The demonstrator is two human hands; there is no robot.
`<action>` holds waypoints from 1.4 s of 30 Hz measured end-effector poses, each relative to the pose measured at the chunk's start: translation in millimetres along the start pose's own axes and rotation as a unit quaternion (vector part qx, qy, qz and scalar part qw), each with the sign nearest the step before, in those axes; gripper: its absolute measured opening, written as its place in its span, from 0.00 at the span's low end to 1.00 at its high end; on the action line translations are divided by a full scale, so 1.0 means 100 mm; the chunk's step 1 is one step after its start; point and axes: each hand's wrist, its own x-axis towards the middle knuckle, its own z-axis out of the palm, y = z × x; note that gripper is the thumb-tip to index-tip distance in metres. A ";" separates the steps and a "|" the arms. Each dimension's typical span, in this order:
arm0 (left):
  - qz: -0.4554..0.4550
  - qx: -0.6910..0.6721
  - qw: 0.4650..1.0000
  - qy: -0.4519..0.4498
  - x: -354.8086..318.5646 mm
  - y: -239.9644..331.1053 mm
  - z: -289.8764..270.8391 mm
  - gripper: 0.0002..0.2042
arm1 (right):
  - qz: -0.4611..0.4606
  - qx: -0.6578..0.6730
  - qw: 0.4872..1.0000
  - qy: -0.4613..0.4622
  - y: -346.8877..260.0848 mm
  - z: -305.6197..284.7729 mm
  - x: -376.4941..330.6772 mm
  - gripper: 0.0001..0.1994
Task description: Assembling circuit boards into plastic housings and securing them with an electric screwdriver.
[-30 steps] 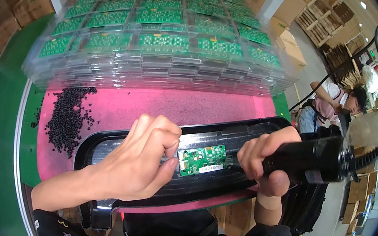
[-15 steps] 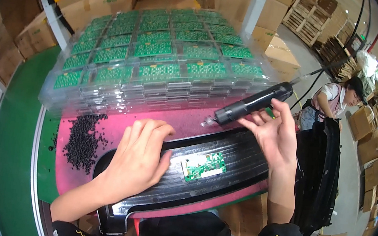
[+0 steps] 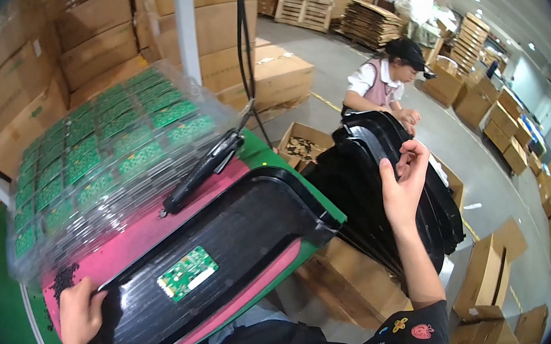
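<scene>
A long black plastic panel (image 3: 242, 219) lies on the pink mat, with a green circuit board (image 3: 188, 274) on its inner face. My left hand (image 3: 80, 313) is at the panel's left end, beside the small black screws (image 3: 63, 280); its fingers are curled, and whatever they may grip is hidden. Raised on the right, my right hand (image 3: 406, 184) holds nothing, thumb and fingers apart. It appears in front of a stack of similar black panels (image 3: 368, 204); contact cannot be told. A black electric screwdriver (image 3: 195, 179) stands tilted on its cable, between the panel and the trays.
Clear plastic trays of green circuit boards (image 3: 107, 144) are stacked at the far left of the bench. A post (image 3: 187, 23) and hanging cables stand behind. Across the panel stack is another person (image 3: 383, 82). Cardboard boxes (image 3: 483, 273) stand on the floor at right.
The view has swung right. My right hand has let go of the electric screwdriver and moved over by the stacked panels. My left hand has shifted to the panel's left end.
</scene>
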 end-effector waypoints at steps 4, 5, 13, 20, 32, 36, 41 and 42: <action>-0.060 -0.042 0.996 0.047 -0.37 0.26 -0.32 0.10 | 0.092 -0.232 0.966 -0.070 0.89 -0.72 -0.03 0.25; -0.023 -0.064 0.989 0.132 -0.52 0.21 -0.29 0.08 | 0.110 -0.264 0.953 -0.100 1.04 -0.87 -0.11 0.25; -0.420 -0.210 0.712 0.521 -1.68 0.03 -0.47 0.21 | 0.071 -0.354 0.906 -0.221 1.00 -0.94 -0.52 0.22; -0.347 -0.520 0.551 0.554 -2.56 -0.49 -0.80 0.11 | -0.020 -0.406 0.879 -0.251 1.18 -1.04 -0.51 0.10; -0.336 -0.418 0.459 0.708 -3.99 -1.70 -0.60 0.27 | -0.165 -0.221 0.934 -0.226 0.70 -1.16 -0.33 0.05; -0.379 -0.235 0.541 0.713 -3.75 -1.49 -0.44 0.30 | -0.296 -0.152 0.903 -0.272 0.02 -1.03 -0.43 0.08; -0.288 -0.186 0.731 0.590 -2.59 -0.29 -0.13 0.28 | -0.435 -0.148 0.765 -0.452 -0.41 -0.51 -0.60 0.08; -0.256 -0.208 0.780 0.531 -2.34 -0.11 -0.10 0.26 | -0.445 -0.153 0.730 -0.496 -0.47 -0.36 -0.66 0.09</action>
